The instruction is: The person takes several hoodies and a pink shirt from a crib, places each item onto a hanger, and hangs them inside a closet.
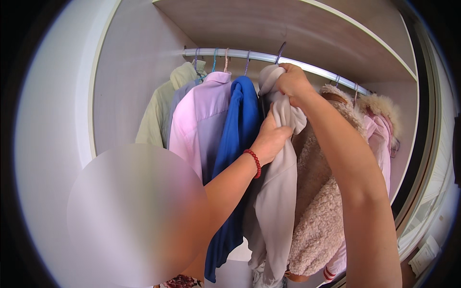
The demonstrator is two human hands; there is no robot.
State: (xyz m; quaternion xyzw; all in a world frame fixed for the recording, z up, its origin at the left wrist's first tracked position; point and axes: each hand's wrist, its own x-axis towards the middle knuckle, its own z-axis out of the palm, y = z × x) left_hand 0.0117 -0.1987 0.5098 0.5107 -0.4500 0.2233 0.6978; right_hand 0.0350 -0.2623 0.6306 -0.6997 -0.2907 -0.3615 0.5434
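A light grey-beige hooded top [277,192] hangs from a dark purple hanger [280,53], its hook at the wardrobe rail. My right hand [294,85] grips the top's hood close below the hook. Lower down, my left hand [272,138], with a red bead bracelet [253,163] at the wrist, is closed round the bunched cloth at the neck. Just left of the top hangs a blue garment [235,144]. To its right, partly behind my right forearm, is a fluffy pinkish-beige coat [314,230]. My fingertips are partly hidden in the folds.
The metal rail [312,68] runs below a shelf [269,24]. Further left hang a pink-and-lilac shirt [204,105] and a pale green jacket [161,110]. At the right end is a pink coat with a fur-trimmed hood [382,108]. A blurred disc covers the lower left.
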